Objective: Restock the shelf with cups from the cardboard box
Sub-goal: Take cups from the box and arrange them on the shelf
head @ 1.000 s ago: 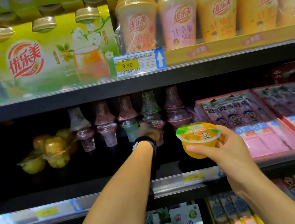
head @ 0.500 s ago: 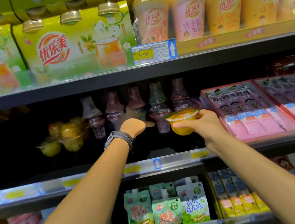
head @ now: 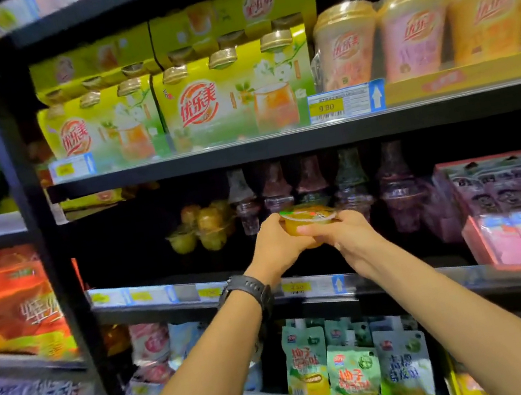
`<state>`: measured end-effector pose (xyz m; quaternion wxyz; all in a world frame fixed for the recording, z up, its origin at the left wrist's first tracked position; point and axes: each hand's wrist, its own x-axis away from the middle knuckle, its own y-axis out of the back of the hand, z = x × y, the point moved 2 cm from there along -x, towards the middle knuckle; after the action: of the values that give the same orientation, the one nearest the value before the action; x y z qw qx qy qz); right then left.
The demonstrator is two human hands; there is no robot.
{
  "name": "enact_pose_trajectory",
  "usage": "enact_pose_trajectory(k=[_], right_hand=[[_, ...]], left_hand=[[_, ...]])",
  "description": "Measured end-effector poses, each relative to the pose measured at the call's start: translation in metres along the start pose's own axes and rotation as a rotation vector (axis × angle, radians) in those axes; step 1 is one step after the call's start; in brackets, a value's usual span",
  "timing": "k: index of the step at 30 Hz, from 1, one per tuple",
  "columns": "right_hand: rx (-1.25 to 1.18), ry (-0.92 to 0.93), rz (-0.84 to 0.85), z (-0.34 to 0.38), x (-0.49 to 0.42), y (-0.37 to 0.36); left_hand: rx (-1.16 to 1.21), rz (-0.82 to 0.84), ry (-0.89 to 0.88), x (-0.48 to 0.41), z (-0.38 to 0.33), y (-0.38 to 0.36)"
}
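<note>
- Head view: both hands held one orange jelly cup (head: 308, 218) lid-up, just above the front edge of the middle shelf (head: 151, 295).
- The left hand (head: 275, 247) wrapped its fingers round the cup's left side and base. The right hand (head: 349, 234) clamped thumb and fingers on the right side, seemingly to keep the cup level for setting down.
- The cup hung just before the clear bottle-shaped jellies (head: 351, 188), right of the fruit-shaped jelly pack (head: 202, 232).
- The shelving was black and dimly lit, with pink trays (head: 517, 221) at the shelf's right end, milk tea cups (head: 347, 46) above and pouches (head: 352, 369) below.
- The cardboard box was out of sight.
</note>
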<state>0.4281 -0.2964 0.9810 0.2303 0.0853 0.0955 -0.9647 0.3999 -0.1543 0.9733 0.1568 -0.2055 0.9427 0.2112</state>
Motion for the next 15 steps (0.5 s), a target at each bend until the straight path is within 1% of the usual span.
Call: enact_pose_trajectory(k=[3,4,8,10,15], right_hand=[[0.025,0.005,0.099,0.000,0.003,-0.016],[0.034,0.005,0.109,-0.001,0.004,-0.020],[-0.025,-0.005,0.033,-0.002,-0.003,-0.036],[-0.052,-0.010,0.021,-0.002,-0.010,-0.050],[-0.032,-0.017,0.018,-0.010,-0.029,-0.099]], left_hand=[[0.025,-0.075,0.019,0.013,0.011,0.019],[0.045,-0.096,0.030,0.018,0.014,0.026],[0.098,-0.179,0.047,0.030,0.018,0.063],[0.096,-0.203,0.033,0.029,0.019,0.084],[0.043,-0.265,0.023,0.008,0.040,0.152]])
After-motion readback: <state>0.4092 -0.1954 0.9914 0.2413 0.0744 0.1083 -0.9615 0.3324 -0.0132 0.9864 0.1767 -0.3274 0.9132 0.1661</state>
